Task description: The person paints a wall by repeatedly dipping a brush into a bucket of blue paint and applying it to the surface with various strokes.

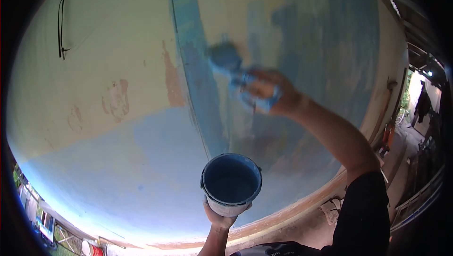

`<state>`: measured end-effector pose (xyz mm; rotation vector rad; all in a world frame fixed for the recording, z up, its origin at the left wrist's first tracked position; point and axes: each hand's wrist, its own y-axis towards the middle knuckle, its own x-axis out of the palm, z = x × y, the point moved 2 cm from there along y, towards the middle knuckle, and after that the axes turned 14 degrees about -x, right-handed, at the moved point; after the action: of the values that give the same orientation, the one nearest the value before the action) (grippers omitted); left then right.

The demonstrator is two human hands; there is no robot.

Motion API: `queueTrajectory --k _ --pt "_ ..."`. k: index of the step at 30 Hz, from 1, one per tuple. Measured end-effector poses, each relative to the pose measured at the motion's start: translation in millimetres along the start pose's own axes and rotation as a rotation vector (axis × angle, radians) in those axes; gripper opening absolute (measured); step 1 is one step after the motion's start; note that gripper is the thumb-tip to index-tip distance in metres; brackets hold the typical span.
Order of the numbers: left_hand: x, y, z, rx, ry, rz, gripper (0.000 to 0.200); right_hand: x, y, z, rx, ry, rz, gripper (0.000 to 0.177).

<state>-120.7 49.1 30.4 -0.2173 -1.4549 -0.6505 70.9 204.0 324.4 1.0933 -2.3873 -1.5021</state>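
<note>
A paint-smeared brush, blurred by motion, lies against the wall at a wet blue strip. My right hand is closed around its handle, with blue paint or a blue cloth about the fingers; which of these I cannot tell. Below, my left hand holds up a white bucket from underneath and at its side. The bucket's open mouth faces me, its inside coated in dark blue.
Black cords hang on the wall at upper left. Tools with orange parts lean at the right. A red and white bucket stands at lower left. Rubble lies near the wall's foot.
</note>
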Motion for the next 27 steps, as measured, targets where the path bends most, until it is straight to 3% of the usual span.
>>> queueTrajectory --k 3,4,6,13,15,17,18,19,22,23,27 --pt "14 15 -2 -0.028 0.009 -0.001 0.078 24 -51 7 -0.399 -0.819 -0.294 0.031" --pt "15 19 -2 -0.037 0.051 0.046 0.079 26 -60 4 -0.392 -0.832 -0.293 0.031" --pt "18 28 -3 -0.062 0.092 0.089 0.08 31 -73 -6 -0.48 -1.157 -0.59 0.027" --pt "35 80 -20 -0.128 -0.153 0.045 0.074 -12 -60 -98 -0.233 -1.133 -0.41 0.027" --pt "32 92 -27 -0.167 -0.224 0.026 0.072 -23 -66 -117 -0.327 -1.147 -0.352 0.029" --pt "12 110 -28 -0.081 0.47 0.062 0.071 -28 -65 -141 -0.203 -1.082 -0.322 0.03" --pt "7 116 -32 -0.101 0.46 0.061 0.071 -26 -66 -152 -0.099 -0.999 -0.293 0.033" --pt "5 124 -35 -0.07 0.527 0.05 0.072 -28 -72 -158 0.15 -0.862 -0.158 0.034" --pt "2 143 -45 -0.114 0.582 -0.008 0.068 -32 -93 -169 0.226 -0.903 -0.151 0.031" --pt "5 147 -50 -0.06 0.576 -0.041 0.066 -28 -90 -174 0.367 -0.838 -0.155 0.03" --pt "10 171 -65 -0.062 0.706 -0.075 0.059 -26 -110 -185 0.43 -1.184 -0.268 0.033"
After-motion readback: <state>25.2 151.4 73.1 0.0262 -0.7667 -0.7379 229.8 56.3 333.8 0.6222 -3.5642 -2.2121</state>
